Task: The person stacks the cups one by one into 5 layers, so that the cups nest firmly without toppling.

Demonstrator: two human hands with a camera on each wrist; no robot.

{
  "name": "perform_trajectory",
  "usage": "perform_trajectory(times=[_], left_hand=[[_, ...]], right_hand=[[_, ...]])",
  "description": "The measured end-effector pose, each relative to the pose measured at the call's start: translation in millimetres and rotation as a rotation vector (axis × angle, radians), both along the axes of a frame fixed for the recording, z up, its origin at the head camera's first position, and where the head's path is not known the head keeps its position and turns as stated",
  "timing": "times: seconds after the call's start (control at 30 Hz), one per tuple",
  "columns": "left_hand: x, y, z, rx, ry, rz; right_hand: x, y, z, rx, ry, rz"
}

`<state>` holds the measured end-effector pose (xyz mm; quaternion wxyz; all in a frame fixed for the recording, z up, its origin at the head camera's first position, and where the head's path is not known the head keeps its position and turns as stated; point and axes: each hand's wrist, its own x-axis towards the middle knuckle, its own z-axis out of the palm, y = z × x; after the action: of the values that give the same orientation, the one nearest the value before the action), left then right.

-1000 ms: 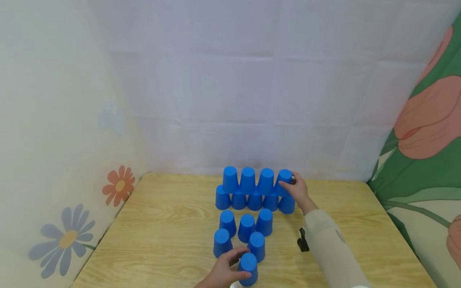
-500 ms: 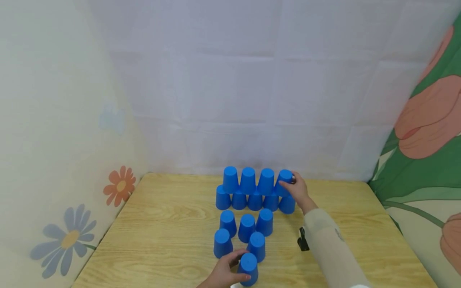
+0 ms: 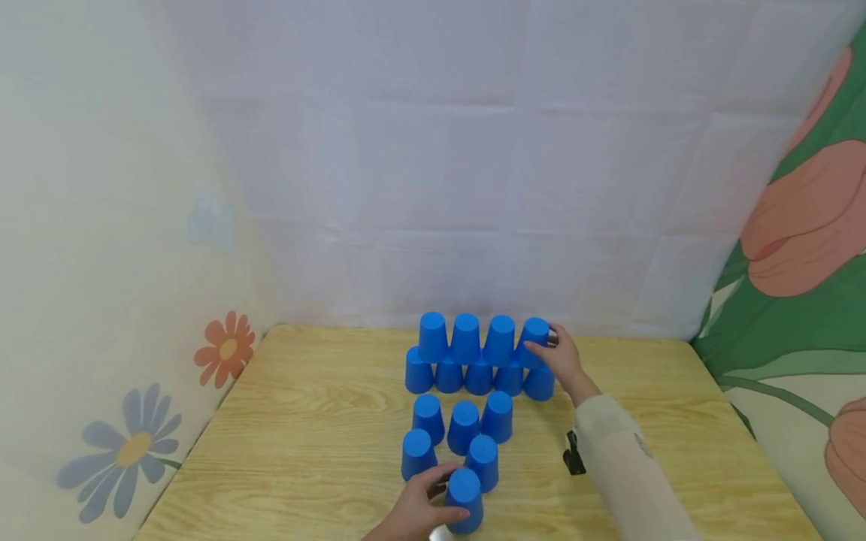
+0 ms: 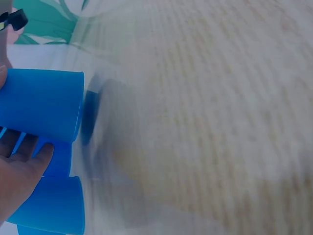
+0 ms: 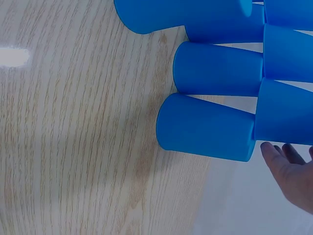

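Note:
Upside-down blue cups stand on a wooden table. My left hand point(image 3: 418, 507) grips the nearest cup point(image 3: 464, 502) between thumb and fingers; in the left wrist view this cup point(image 4: 41, 105) lies above the hand point(image 4: 22, 169). At the back, a lower row of cups point(image 3: 479, 378) carries an upper row point(image 3: 465, 340). My right hand point(image 3: 560, 356) holds the rightmost upper cup point(image 3: 533, 342), thumb on its near side. The right wrist view shows that cup point(image 5: 283, 111) resting on the lower row, with the right hand point(image 5: 293, 176) beside it.
Between the rows and my left hand stand several more inverted cups point(image 3: 463, 430). A small black object point(image 3: 573, 454) lies beside the right sleeve point(image 3: 629, 466). The wooden table point(image 3: 304, 436) meets a white cloth backdrop point(image 3: 379, 278) and flowered side panels.
The left hand and its cup have shifted very slightly away from the near edge. The right hand stays on the upper cup, its forearm moving a little right.

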<state>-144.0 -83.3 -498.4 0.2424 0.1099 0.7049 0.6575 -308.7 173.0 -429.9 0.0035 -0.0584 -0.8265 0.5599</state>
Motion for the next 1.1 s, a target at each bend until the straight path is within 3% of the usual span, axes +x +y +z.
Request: perform_trajectory(times=[0.1,0.37,0.7,0.87,1.1], left_hand=[[-0.6,-1.2,3.8,0.019,0.006,0.002],[-4.4,-2.6,11.2,0.011,0.105,-0.016],[-11.6,-9.7,23.0,-0.016,0.174,0.011],[-17.3,-15.7,33.3,-0.063,0.205,0.052],[-25.1,-18.7,47.5,-0.041,0.24,0.036]], right_hand=[[2.1,2,-0.2,0.001,0.004,0.001],[6.4,9,-2.4,0.025,0.019,0.047],[19.7,11,0.1,0.026,0.102,0.105],[26.0,14,-0.2,0.002,0.112,0.114],[36.6,18,-6.9,-0.076,0.073,0.103]])
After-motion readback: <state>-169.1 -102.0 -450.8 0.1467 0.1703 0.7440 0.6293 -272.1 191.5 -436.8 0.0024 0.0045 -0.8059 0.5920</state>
